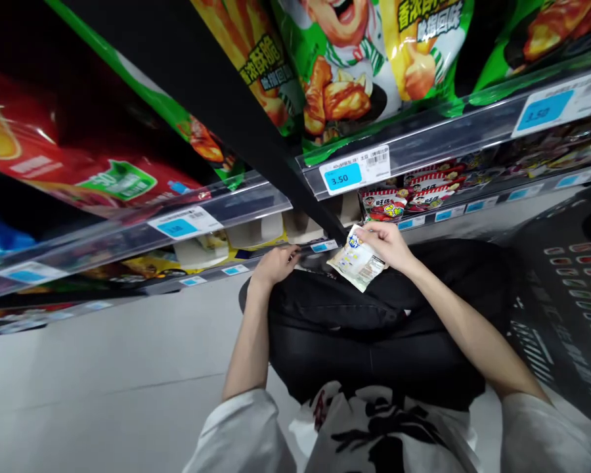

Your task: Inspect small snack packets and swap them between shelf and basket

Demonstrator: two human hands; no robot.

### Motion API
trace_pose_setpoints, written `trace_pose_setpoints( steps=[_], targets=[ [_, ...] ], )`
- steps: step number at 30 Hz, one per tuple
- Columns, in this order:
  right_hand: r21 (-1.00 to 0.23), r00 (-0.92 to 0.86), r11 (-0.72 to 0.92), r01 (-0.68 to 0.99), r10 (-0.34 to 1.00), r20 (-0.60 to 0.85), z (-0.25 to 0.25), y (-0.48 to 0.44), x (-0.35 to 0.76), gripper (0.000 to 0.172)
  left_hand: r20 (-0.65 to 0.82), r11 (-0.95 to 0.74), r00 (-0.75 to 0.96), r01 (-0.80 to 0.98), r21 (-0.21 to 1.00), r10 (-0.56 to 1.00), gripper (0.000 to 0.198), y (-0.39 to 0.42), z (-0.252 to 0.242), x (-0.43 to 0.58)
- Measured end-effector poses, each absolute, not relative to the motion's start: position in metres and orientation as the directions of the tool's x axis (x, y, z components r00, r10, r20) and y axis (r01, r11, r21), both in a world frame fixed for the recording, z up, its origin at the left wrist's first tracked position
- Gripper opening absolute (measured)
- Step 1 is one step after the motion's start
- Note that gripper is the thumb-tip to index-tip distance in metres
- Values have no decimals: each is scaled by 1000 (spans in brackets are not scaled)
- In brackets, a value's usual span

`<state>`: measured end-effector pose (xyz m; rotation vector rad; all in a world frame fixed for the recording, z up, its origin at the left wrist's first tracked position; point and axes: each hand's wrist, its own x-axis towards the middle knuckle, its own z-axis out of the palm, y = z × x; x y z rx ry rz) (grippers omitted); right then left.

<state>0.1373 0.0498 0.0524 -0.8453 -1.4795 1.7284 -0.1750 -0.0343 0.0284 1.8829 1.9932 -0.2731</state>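
A small pale snack packet (358,264) with blue lettering hangs tilted above my dark-clad legs. My right hand (388,244) is closed on its upper right edge, thumb on the printed face. To the left, my left hand (274,265) rests by my knee, close to the front edge of the bottom shelf (256,260). Its fingers are loosely bent and slightly apart, with nothing visible in them; part of them is turned away from view.
Green snack bags (345,98) fill the upper shelf, with red bags (103,171) to the left. Red-and-white packets (384,205) sit lower down. A black upright (256,118) divides the shelving. At my right stands a dark shopping basket (561,309). Pale floor (128,368) lies left.
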Motion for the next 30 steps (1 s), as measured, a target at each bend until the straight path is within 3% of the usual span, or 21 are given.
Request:
trace_pose_setpoints(
  steps=[13,30],
  targets=[
    [-908,-420,-358,-216,874,-245,47,57,139,34,-467,-21,85,990,140,880,41,-33,15,-132],
    [-906,-440,-396,-151,847,-297,42,58,134,33,-489,13,63,989,150,870,45,-32,8,-139]
  ],
)
